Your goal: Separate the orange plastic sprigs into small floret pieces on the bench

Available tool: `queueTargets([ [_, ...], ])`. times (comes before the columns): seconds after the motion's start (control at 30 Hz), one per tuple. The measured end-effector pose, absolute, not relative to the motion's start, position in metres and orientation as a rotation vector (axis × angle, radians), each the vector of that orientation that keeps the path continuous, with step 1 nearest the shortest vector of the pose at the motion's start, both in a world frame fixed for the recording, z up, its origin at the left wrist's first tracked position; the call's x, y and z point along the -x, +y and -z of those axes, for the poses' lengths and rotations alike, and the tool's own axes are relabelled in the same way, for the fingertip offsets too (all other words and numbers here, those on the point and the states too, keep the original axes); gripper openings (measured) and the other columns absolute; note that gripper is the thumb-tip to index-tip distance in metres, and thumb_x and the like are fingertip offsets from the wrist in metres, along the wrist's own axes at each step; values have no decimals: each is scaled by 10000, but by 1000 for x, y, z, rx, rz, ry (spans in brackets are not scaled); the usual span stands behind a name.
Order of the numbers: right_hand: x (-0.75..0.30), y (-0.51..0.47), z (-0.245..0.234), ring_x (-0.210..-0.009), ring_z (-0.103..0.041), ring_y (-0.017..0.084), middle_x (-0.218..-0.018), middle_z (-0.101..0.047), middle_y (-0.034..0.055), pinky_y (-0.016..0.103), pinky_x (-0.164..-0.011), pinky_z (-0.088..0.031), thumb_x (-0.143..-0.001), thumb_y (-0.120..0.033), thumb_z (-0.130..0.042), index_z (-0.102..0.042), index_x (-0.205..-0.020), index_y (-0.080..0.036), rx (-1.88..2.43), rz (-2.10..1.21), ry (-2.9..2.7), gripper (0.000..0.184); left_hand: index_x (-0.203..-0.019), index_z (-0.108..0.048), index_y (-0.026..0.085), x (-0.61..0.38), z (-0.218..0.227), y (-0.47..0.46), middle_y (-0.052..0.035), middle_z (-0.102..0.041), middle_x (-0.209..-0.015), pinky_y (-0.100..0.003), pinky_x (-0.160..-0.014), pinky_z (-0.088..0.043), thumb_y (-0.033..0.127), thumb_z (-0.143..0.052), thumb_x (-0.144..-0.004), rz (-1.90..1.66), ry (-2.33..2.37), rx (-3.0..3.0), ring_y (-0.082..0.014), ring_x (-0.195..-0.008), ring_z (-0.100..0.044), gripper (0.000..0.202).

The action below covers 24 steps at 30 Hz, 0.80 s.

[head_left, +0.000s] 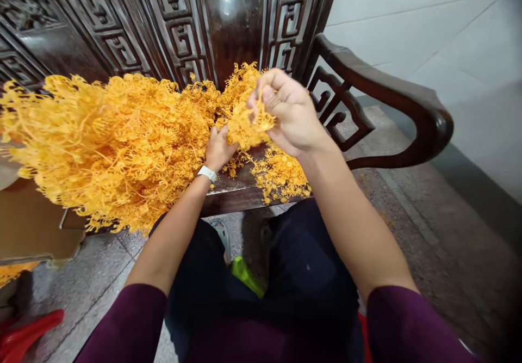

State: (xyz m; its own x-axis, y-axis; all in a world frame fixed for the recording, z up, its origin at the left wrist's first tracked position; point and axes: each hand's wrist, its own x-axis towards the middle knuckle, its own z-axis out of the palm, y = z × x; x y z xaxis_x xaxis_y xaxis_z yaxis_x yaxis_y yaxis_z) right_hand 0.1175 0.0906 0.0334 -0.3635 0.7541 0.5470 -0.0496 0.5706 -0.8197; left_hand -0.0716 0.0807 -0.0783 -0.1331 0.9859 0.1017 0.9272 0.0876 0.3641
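Sitting with a huge bunch of orange-yellow dried sprigs (pixel 114 145) spread across the seat of a dark carved wooden bench (pixel 240 189) (could be dyed plant stuff, can't really tell from up here), and it spills way past the seat edge to the left. The left hand (pixel 219 148) has its fingers curled down into the bunch, gripping it near the right end, with a white wristband (pixel 207 173) on that wrist. The right hand (pixel 287 112) is up above the seat, fingers and thumb pinched together on a small sprig (pixel 263 118) that's attached to or just pulled from the same mass - hard to say which. A loose little pile of sprigs (pixel 279 177) sits on the seat just below that hand. Behind it all is the bench's fretwork back panel (pixel 183 25), and a curved armrest (pixel 408 99) runs along the right. Maroon sleeves (pixel 122 325) and dark trousers (pixel 310 265) fill the bottom of the view, with a green slipper (pixel 244 276) on the speckled stone floor (pixel 408 232) - a cardboard box (pixel 28 227) and something red and plastic (pixel 24 336) sit off to the left.
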Motion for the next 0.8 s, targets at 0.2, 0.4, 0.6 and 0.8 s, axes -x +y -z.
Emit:
queueTargets([
  [0.2,-155,132,-36,-955,-717,252,-1019,-730,53,458,-765,-592,-1010,-737,-466,-598,-933,-311,645,-864,-1544,453,-1363,-610,166,76,80,79,-158,-677,-1271,-442,-1065,-547,291,-635,-981,-654,2161,-1961,-313,-1256,-643,402],
  [0.4,-186,141,-51,-877,-701,201,-948,-746,16,386,-744,-554,-925,-448,-708,-596,-708,-307,462,-1082,-1295,282,-1480,-519,189,82,78,81,-150,-726,-1269,-449,-991,-566,113,-556,-947,-669,2154,-1955,-304,-1190,-683,540],
  [0.6,-188,120,-71,-763,-738,123,-819,-758,-28,314,-727,-569,-1113,-232,-357,-728,-632,-327,411,-1171,-1010,615,-1532,-511,209,92,85,82,-148,-778,-1087,-465,-908,-566,75,-520,-912,-567,2185,-1896,-334,-1049,-733,634],
  [0.8,-174,85,-100,-706,-762,53,-670,-725,-83,210,-648,-543,-1137,-217,-228,-743,-635,-251,384,-1297,-890,720,-1594,-465,195,94,92,85,-165,-762,-1067,-468,-919,-550,136,-554,-930,-529,2182,-1880,-358,-1054,-728,673],
])
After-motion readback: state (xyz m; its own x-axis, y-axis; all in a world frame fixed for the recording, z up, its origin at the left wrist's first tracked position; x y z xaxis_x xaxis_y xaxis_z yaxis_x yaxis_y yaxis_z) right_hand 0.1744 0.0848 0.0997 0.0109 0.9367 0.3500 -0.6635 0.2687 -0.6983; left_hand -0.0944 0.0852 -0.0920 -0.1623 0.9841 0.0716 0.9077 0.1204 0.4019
